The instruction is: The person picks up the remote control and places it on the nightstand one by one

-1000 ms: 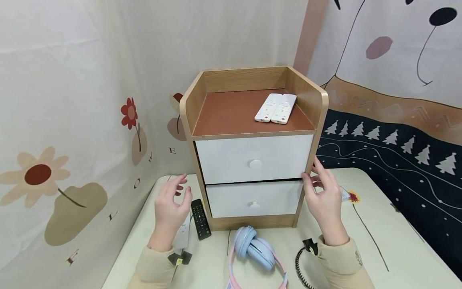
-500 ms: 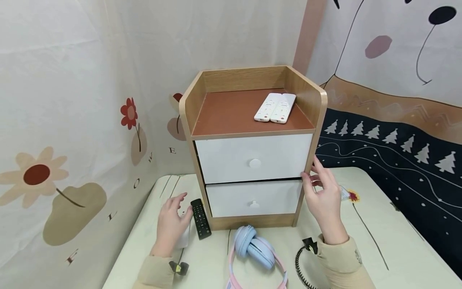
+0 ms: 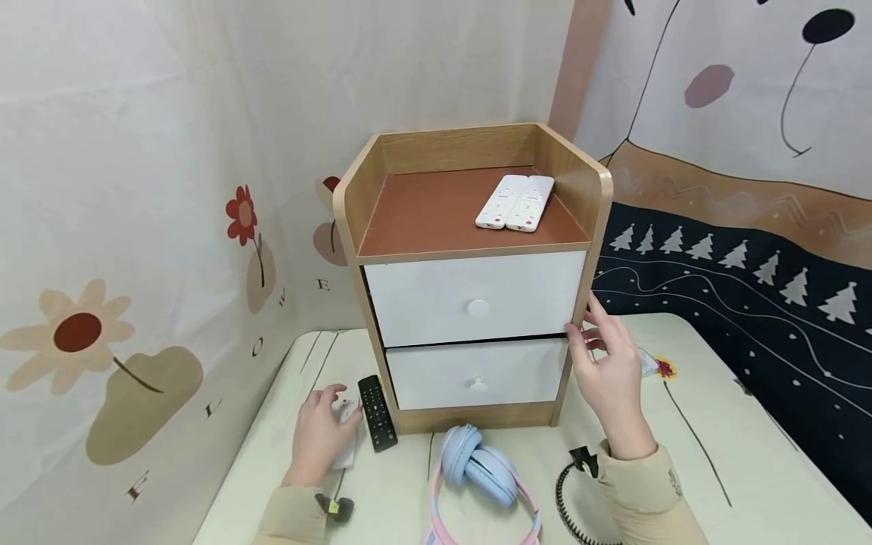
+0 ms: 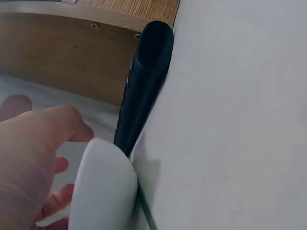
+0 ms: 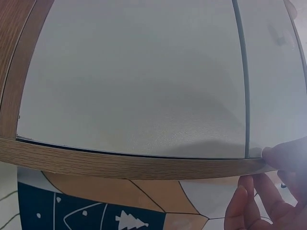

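Left of one cabinet (image 3: 443,295), the left hand (image 3: 319,437) has fingers parted around one white remote (image 3: 346,454) beside one black remote (image 3: 378,413), the right hand (image 3: 608,371) pinching its right edge below two white remotes (image 3: 502,201) on top.

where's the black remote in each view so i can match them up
Head: the black remote lies by the cabinet's left side, left of and below centre.
Left wrist: upper middle, the black remote slanting downward.
Right wrist: not in it.
Shared landmark: the wooden cabinet, in all three.
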A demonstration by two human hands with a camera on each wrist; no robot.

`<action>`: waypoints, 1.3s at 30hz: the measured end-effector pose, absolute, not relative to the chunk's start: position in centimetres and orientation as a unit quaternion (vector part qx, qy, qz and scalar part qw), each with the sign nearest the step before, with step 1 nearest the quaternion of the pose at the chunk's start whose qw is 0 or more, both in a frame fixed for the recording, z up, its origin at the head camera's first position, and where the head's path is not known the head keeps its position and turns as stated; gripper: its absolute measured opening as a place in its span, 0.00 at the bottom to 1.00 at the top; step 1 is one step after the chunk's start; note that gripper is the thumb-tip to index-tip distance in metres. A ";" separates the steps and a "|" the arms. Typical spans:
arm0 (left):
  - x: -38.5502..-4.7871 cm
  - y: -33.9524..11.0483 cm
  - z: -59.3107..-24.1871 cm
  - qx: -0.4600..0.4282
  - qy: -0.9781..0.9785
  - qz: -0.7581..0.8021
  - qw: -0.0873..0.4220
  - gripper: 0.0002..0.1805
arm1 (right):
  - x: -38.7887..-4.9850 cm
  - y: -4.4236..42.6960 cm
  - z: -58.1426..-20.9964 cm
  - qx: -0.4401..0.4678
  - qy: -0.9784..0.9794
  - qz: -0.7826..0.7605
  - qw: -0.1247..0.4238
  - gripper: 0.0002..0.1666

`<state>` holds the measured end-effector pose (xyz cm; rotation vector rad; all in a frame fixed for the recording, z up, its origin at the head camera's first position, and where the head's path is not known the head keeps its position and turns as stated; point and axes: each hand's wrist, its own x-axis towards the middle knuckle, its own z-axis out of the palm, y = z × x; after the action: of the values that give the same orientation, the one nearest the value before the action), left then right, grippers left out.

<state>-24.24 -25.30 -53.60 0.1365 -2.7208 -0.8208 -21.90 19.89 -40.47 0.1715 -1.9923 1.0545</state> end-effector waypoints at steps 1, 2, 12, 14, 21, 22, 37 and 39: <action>-24.2 -25.4 -53.7 0.051 -0.947 -0.283 0.143 0.31 | -21.9 19.9 -40.5 0.069 -0.797 0.423 0.426 0.36; -24.1 -25.4 -53.8 0.054 -0.948 -0.281 0.138 0.30 | -21.9 19.9 -40.5 0.069 -0.797 0.423 0.425 0.36; -24.4 -25.7 -54.4 0.054 -0.958 -0.256 0.116 0.24 | -21.9 19.9 -40.5 0.066 -0.799 0.422 0.423 0.37; -24.4 -25.7 -54.4 0.051 -0.960 -0.253 0.113 0.21 | -21.9 20.0 -40.5 0.067 -0.799 0.422 0.423 0.37; -24.4 -25.7 -54.6 0.054 -0.959 -0.258 0.102 0.18 | -22.0 20.0 -40.5 0.069 -0.800 0.418 0.425 0.37; -24.5 -25.7 -54.7 0.057 -0.958 -0.260 0.102 0.18 | -22.0 20.0 -40.6 0.070 -0.800 0.417 0.425 0.37; -24.3 -26.0 -54.3 0.086 -0.961 -0.245 0.090 0.23 | -22.0 20.0 -40.5 0.068 -0.800 0.419 0.424 0.37; -24.2 -26.0 -54.0 0.087 -0.965 -0.235 0.078 0.27 | -22.0 20.0 -40.5 0.069 -0.799 0.421 0.423 0.37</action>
<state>-24.17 -26.04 -54.00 0.2611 -2.8905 -0.7024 -21.98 20.01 -40.50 0.1720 -2.0008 1.0540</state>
